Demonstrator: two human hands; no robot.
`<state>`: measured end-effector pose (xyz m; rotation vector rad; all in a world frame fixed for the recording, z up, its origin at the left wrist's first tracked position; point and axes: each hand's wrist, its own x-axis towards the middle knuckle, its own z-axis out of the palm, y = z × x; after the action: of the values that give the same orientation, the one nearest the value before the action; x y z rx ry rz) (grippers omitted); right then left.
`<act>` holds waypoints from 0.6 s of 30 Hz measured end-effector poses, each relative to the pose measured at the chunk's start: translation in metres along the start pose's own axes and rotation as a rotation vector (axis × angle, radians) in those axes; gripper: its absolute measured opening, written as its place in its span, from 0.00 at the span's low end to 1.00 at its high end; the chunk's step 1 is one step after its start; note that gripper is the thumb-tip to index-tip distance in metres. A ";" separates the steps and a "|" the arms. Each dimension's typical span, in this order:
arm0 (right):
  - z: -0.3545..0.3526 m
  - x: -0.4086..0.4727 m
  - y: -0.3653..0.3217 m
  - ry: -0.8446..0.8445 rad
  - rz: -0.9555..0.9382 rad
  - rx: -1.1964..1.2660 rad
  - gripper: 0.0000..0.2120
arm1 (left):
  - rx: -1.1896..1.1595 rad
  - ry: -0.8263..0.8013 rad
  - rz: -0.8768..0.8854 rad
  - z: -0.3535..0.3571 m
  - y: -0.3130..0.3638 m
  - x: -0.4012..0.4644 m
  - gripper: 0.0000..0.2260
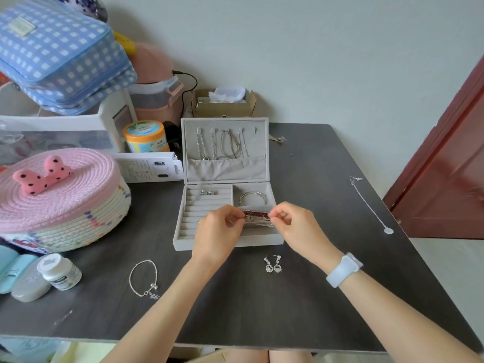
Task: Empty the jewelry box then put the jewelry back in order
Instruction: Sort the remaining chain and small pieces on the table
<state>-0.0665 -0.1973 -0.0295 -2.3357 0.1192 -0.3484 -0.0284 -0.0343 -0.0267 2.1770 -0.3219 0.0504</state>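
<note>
The white jewelry box (183, 241) stands open on the dark table (262, 310). Several chains (225, 146) hang in its lid. Rings (208, 192) sit in the ring rows and a silver bangle (252, 197) lies in the upper right compartment. My left hand (218, 231) and my right hand (293, 225) each pinch one end of a red beaded bracelet (255, 213), stretched over the lower right compartment. A silver bracelet (145, 279) lies front left, a pair of earrings (273, 264) lies before the box, and a necklace (372, 205) lies at the right.
A pink-lidded woven basket (60, 203), a small white bottle (60, 272) and pale cases (23, 276) crowd the table's left. An orange jar (146, 137), a white package (149, 167) and a cardboard box (224, 103) stand behind. A red door (445, 166) is at the right.
</note>
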 end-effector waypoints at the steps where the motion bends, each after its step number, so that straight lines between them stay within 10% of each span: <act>1: 0.001 0.000 0.003 -0.008 0.003 -0.037 0.05 | 0.074 -0.023 0.021 0.003 -0.002 0.001 0.05; 9: -0.002 0.002 0.007 -0.104 -0.120 -0.307 0.08 | 0.387 -0.103 0.210 0.009 -0.004 0.002 0.09; 18: -0.060 -0.011 0.044 0.180 0.048 -0.357 0.10 | 0.346 -0.052 0.363 0.032 0.029 0.007 0.13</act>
<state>-0.0936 -0.2677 -0.0225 -2.6430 0.3491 -0.5517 -0.0315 -0.0773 -0.0214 2.4345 -0.7847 0.2702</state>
